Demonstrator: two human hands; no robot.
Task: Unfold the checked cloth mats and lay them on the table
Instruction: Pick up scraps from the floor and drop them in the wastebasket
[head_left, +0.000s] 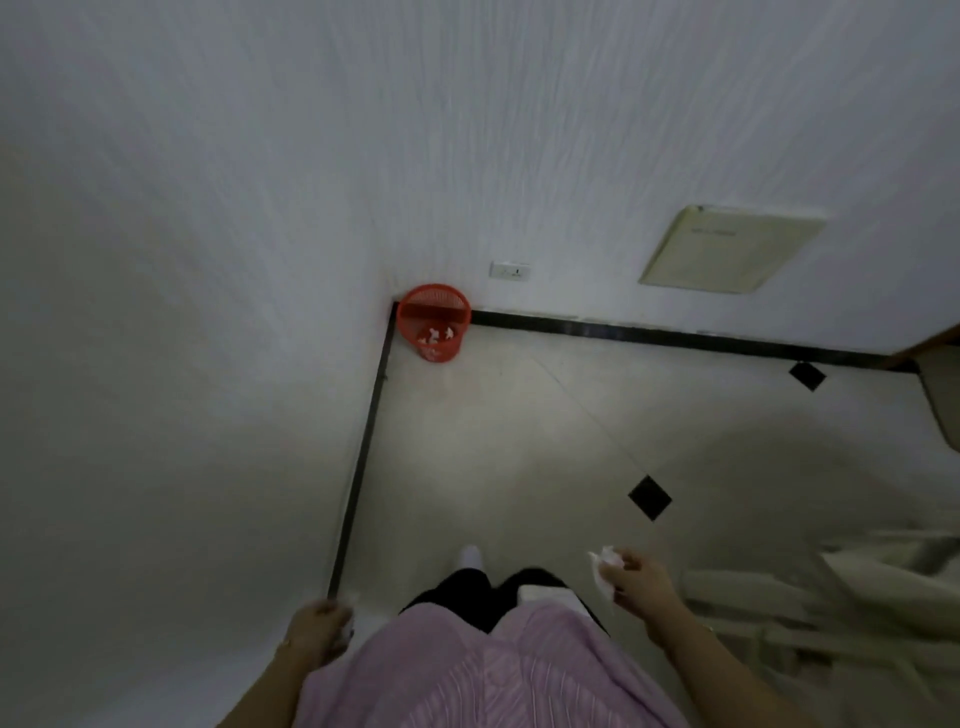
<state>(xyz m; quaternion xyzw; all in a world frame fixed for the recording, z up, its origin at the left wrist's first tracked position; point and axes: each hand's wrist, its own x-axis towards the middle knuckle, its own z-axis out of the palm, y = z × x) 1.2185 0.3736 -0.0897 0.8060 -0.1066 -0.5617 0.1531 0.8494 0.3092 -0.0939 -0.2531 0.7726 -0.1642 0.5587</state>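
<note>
- The checked cloth mats are nowhere in view, so which way they lie from either hand, and how their long axis runs, cannot be told.
- The table is not plainly seen either. A brown wooden edge (935, 340) at the far right may belong to furniture, but too little shows to say.
- The right hand (641, 579) is curled round a crumpled white wad of paper or tissue (605, 566), held out in front of the body.
- The left hand (319, 623) hangs beside the white wall (208, 364). It is blurred, with a pale smear at the fingers, and whether it holds anything cannot be told.
- A round red mesh plastic bin (435, 322) stands in the corner, well ahead and to the left of the right hand. White scraps lie in it.
- Judged from this, the wad would probably go into the bin first, and the right hand is the one carrying it. No mat has been unfolded or laid in what shows.
- The person faces the corner, so the mats probably call for a turn away from it.
</note>
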